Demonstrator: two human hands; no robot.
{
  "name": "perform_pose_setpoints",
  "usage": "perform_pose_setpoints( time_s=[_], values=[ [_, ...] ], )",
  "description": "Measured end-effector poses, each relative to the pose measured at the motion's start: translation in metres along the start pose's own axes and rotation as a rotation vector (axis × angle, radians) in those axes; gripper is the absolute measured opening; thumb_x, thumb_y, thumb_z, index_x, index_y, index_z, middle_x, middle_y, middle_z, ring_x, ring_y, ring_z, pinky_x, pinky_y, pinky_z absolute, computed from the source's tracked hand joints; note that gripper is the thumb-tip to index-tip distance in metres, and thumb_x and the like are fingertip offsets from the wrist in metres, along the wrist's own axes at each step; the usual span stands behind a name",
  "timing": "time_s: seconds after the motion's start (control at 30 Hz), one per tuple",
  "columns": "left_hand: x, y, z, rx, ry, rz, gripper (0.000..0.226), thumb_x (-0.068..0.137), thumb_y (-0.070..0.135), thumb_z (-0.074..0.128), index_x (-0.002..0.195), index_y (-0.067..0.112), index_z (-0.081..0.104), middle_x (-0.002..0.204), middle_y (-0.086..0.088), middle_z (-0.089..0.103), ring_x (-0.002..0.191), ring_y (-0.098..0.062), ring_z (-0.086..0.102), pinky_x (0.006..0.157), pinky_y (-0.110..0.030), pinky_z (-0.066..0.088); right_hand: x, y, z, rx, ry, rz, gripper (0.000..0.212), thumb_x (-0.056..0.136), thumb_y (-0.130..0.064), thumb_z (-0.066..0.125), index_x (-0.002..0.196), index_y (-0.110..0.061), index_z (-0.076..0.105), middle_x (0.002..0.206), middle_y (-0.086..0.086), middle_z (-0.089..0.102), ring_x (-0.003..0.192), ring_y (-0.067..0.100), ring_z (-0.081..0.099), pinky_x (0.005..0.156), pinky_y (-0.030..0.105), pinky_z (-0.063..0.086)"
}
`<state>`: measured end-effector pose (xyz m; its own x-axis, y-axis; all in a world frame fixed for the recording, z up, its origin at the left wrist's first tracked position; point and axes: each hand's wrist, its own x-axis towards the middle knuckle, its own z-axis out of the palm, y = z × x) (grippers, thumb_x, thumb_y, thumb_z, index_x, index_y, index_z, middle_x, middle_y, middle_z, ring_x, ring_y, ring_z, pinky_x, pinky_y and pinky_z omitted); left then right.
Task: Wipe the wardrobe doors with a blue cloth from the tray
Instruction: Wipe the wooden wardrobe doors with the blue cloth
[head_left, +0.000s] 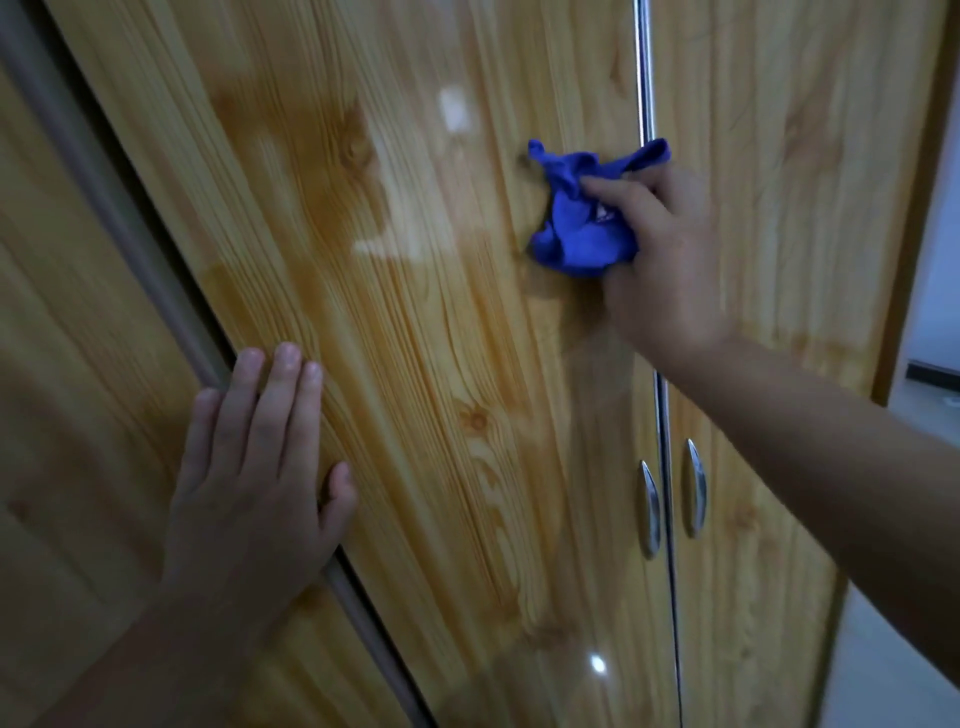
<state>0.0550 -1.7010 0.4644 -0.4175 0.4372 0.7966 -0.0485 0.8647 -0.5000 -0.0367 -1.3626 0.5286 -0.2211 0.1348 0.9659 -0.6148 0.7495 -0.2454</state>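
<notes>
A glossy wood-grain wardrobe door (415, 338) fills the middle of the head view. My right hand (670, 260) presses a crumpled blue cloth (576, 228) against its upper right part, close to the seam with the neighbouring door (769, 182). My left hand (260, 467) lies flat and open on the middle door's left edge, fingers spread upward, holding nothing. The tray is not in view.
Two curved metal handles (649, 509) (695, 488) sit either side of the seam, below my right forearm. A grey vertical trim strip (104, 197) separates the middle door from a left door (62, 364). A pale wall and floor (930, 291) show at the far right.
</notes>
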Motion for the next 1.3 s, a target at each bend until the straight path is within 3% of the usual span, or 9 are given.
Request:
perform_pose_setpoints(
  time_s=[0.13, 0.43, 0.6, 0.7, 0.87, 0.97, 1.1, 1.2, 1.3],
  values=[
    [-0.001, 0.001, -0.001, 0.012, -0.014, -0.002, 0.077, 0.097, 0.036, 0.043, 0.163, 0.0, 0.026, 0.171, -0.019, 0.025, 0.162, -0.034, 0.015, 0.13, -0.054, 0.017, -0.078, -0.04, 0.025, 0.119, -0.094, 0.045, 0.039, 0.082, -0.008, 0.058, 0.118, 0.0, 0.071, 0.099, 0.017, 0.059, 0.096, 0.028, 0.052, 0.085, 0.027, 0.038],
    [-0.001, -0.003, 0.002, 0.02, -0.004, 0.004, 0.078, 0.098, 0.038, 0.043, 0.164, 0.002, 0.024, 0.171, -0.018, 0.023, 0.162, -0.033, 0.014, 0.131, -0.052, 0.015, -0.138, -0.033, 0.033, 0.03, -0.434, -0.528, 0.027, 0.097, -0.014, 0.063, 0.122, -0.007, 0.069, 0.104, 0.011, 0.068, 0.095, 0.027, 0.06, 0.085, 0.038, 0.05],
    [-0.002, -0.003, 0.001, 0.028, -0.019, 0.007, 0.078, 0.099, 0.038, 0.044, 0.164, 0.003, 0.022, 0.172, -0.017, 0.021, 0.162, -0.033, 0.015, 0.131, -0.052, 0.015, -0.053, 0.019, 0.0, -0.042, -0.237, -0.141, 0.033, 0.083, -0.002, 0.075, 0.115, -0.009, 0.074, 0.104, 0.015, 0.065, 0.097, 0.028, 0.057, 0.087, 0.03, 0.044],
    [-0.002, -0.002, -0.001, 0.042, -0.042, 0.001, 0.079, 0.098, 0.039, 0.045, 0.165, 0.004, 0.02, 0.172, -0.016, 0.02, 0.162, -0.032, 0.013, 0.131, -0.052, 0.014, -0.033, 0.029, -0.004, -0.034, -0.05, -0.062, 0.034, 0.084, 0.002, 0.063, 0.117, 0.003, 0.07, 0.103, 0.023, 0.063, 0.098, 0.024, 0.053, 0.093, 0.007, 0.032],
    [-0.001, -0.001, 0.0, 0.035, -0.035, -0.004, 0.08, 0.097, 0.037, 0.048, 0.164, 0.004, 0.022, 0.172, -0.016, 0.021, 0.162, -0.032, 0.014, 0.132, -0.052, 0.013, -0.101, -0.006, 0.026, 0.057, -0.021, 0.226, 0.054, 0.075, 0.007, 0.055, 0.128, -0.003, 0.064, 0.107, 0.018, 0.05, 0.099, 0.029, 0.049, 0.092, 0.022, 0.035],
    [-0.001, 0.0, 0.0, 0.014, -0.033, -0.011, 0.08, 0.096, 0.038, 0.048, 0.165, 0.004, 0.022, 0.172, -0.016, 0.021, 0.162, -0.032, 0.012, 0.132, -0.052, 0.012, -0.162, -0.042, 0.043, 0.151, -0.165, 0.115, 0.044, 0.086, -0.009, 0.058, 0.129, -0.006, 0.064, 0.106, 0.006, 0.047, 0.094, 0.017, 0.045, 0.088, 0.016, 0.035],
    [-0.002, -0.001, 0.003, 0.008, -0.008, -0.008, 0.08, 0.097, 0.038, 0.047, 0.164, 0.004, 0.022, 0.172, -0.016, 0.021, 0.162, -0.033, 0.014, 0.131, -0.052, 0.012, -0.218, -0.061, 0.053, 0.142, -0.424, -0.2, 0.038, 0.09, -0.015, 0.065, 0.128, -0.009, 0.065, 0.103, 0.01, 0.058, 0.089, 0.025, 0.054, 0.074, 0.04, 0.052],
    [-0.002, -0.001, 0.003, 0.001, 0.015, -0.011, 0.078, 0.097, 0.038, 0.047, 0.164, 0.003, 0.025, 0.172, -0.016, 0.023, 0.162, -0.033, 0.016, 0.131, -0.052, 0.014, -0.202, -0.035, 0.039, 0.055, -0.531, -0.495, 0.039, 0.09, -0.016, 0.071, 0.128, -0.01, 0.064, 0.111, 0.012, 0.063, 0.097, 0.027, 0.058, 0.082, 0.039, 0.055],
    [-0.001, -0.002, 0.002, -0.016, 0.011, -0.009, 0.078, 0.098, 0.038, 0.047, 0.164, 0.004, 0.025, 0.171, -0.016, 0.025, 0.161, -0.033, 0.018, 0.131, -0.052, 0.015, -0.153, 0.003, 0.02, -0.03, -0.485, -0.502, 0.038, 0.091, -0.016, 0.072, 0.127, -0.008, 0.067, 0.115, 0.019, 0.065, 0.102, 0.036, 0.061, 0.086, 0.045, 0.053]
  ],
)
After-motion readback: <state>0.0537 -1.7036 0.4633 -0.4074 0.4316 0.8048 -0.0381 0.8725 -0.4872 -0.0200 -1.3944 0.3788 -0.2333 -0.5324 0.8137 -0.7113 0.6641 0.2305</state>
